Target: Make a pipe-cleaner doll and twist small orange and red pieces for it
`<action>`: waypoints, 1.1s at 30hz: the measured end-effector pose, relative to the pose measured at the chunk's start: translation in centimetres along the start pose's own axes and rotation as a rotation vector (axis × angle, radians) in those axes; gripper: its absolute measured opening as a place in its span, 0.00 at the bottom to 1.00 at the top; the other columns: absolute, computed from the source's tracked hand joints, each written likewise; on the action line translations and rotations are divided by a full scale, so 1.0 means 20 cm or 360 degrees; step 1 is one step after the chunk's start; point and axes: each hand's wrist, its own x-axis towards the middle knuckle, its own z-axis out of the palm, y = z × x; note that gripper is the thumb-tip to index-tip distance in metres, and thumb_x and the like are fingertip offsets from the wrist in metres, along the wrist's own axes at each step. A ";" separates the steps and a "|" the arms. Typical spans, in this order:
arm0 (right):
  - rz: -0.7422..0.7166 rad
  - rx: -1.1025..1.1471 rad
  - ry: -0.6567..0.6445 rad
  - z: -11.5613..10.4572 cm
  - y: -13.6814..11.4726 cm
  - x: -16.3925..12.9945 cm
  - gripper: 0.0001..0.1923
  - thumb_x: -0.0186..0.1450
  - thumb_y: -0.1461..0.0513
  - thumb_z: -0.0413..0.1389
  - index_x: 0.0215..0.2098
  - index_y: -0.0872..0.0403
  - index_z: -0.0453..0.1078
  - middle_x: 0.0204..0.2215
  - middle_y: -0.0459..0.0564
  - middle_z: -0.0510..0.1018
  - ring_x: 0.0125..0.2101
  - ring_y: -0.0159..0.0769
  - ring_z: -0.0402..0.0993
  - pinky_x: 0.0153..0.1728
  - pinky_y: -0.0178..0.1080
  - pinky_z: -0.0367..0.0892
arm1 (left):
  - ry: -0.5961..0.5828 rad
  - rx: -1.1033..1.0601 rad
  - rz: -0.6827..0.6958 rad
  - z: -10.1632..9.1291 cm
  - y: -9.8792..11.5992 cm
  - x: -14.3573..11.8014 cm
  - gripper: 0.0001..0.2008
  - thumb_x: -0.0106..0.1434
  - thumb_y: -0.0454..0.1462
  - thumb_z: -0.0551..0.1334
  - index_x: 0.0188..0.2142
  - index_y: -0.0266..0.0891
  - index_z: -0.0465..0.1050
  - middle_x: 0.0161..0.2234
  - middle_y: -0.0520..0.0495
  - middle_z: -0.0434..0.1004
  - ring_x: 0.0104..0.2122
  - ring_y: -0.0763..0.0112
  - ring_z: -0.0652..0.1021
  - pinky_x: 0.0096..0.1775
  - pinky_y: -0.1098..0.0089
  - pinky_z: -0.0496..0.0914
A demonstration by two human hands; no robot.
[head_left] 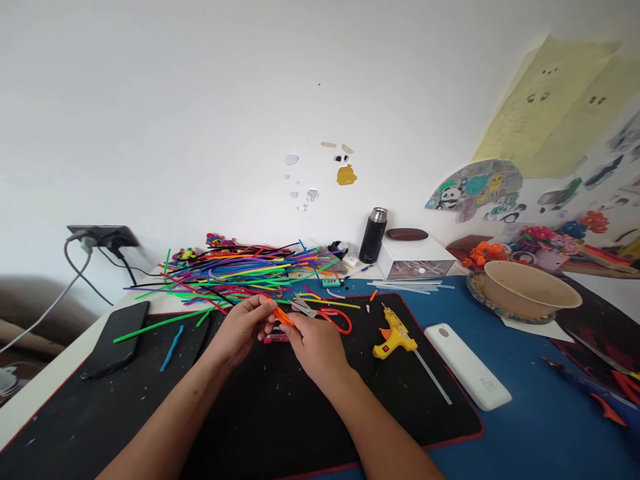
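- left hand (243, 328) is curled, thumb and fingers pinched on the near-left end of a short orange stick (281, 315), held just above the black mat (280, 413).
- right hand (314, 344) is closed loosely, fingertips on the other end of the same orange stick; both hands meet at mid-mat.
- step in hand, as judged: shaping or bending the orange stick between the two hands; no cutting is under way.
- scissors with orange handles (325, 315) lie on the mat just beyond the right hand, untouched.
- a small pink item (276, 339) lies on the mat under the hands; its nature cannot be told.
- the next move appears to call for a firm two-point pinch and a tool close by: scissors far side, yellow glue gun (395, 339) to the right, well within reach.
- heap of coloured sticks (235, 270) lies at the far edge of the mat, loose, in no container.
- containers: beige bowl (530, 288) far right, on a patterned plate; its contents are not visible from this angle.
- white box (415, 259) at the far side shows small items through a clear front, too small to tell.
- black flask (373, 235) stands upright, lid on, beside the box.
- black phone (116, 337) lies at the left; a white flat device (467, 365) lies at the right of the mat.
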 end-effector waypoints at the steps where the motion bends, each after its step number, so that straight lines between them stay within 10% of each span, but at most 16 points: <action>1: 0.0005 0.0007 -0.0001 0.00 0.00 0.00 0.12 0.75 0.57 0.54 0.49 0.47 0.79 0.36 0.49 0.86 0.35 0.40 0.81 0.32 0.35 0.61 | -0.0002 0.0001 -0.0002 0.00 0.00 0.00 0.22 0.49 0.47 0.78 0.25 0.37 0.70 0.19 0.55 0.72 0.16 0.81 0.67 0.17 0.79 0.59; 18: 0.0426 0.1413 -0.0121 0.04 0.02 0.03 0.23 0.72 0.43 0.53 0.37 0.54 0.71 0.18 0.40 0.71 0.13 0.27 0.64 0.17 0.31 0.58 | 0.0027 -0.0042 0.0066 -0.01 0.04 -0.01 0.23 0.47 0.48 0.79 0.27 0.37 0.71 0.19 0.55 0.72 0.17 0.80 0.68 0.17 0.79 0.58; 33: 0.0496 0.1234 -0.0114 0.02 0.00 0.03 0.14 0.70 0.54 0.55 0.33 0.55 0.73 0.12 0.37 0.66 0.11 0.27 0.61 0.15 0.31 0.54 | 0.0015 -0.0058 0.0040 0.00 0.04 -0.01 0.24 0.46 0.49 0.80 0.26 0.37 0.70 0.18 0.55 0.72 0.17 0.79 0.69 0.17 0.79 0.59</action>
